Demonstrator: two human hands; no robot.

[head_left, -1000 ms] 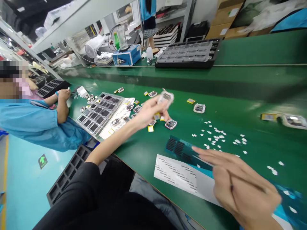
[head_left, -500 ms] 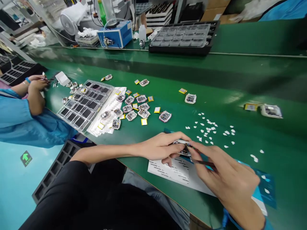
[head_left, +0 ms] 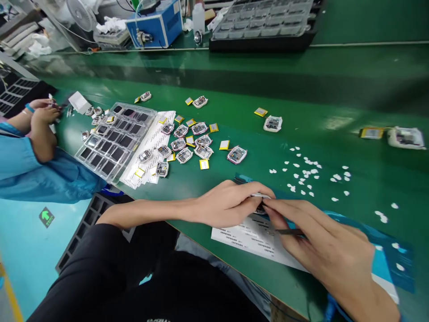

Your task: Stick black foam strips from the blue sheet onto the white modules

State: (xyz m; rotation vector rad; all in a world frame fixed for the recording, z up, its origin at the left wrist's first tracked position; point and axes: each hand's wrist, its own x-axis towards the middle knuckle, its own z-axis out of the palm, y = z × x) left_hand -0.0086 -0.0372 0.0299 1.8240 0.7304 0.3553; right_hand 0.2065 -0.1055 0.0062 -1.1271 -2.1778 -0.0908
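Between my hands is a small white-rimmed smartwatch case (head_left: 260, 196) with dark electronics inside, mostly covered by fingers. My left hand (head_left: 231, 203) grips it from the left, thumb and index finger closed on its edge. The thumb and index fingertips of my right hand (head_left: 311, 228) press into the case at its right side. Tucked in the right hand is a thin dark tool, perhaps tweezers (head_left: 288, 231), pointing left. Beneath both hands lies a white printed sheet (head_left: 246, 237), partly over a blue mat (head_left: 398, 255).
Several open watch cases (head_left: 237, 154) with yellow-edged batteries (head_left: 224, 145) lie left and ahead. White sticker bits (head_left: 310, 171) are scattered on the right. A clear compartment tray (head_left: 115, 141) stands left, near a co-worker's hands (head_left: 45, 111). A black tray (head_left: 261, 42) sits on the back ledge.
My view has shifted a little, so the bench items appear displaced. Both hands stay at the watch case, which has tilted and is now more covered by my fingers.
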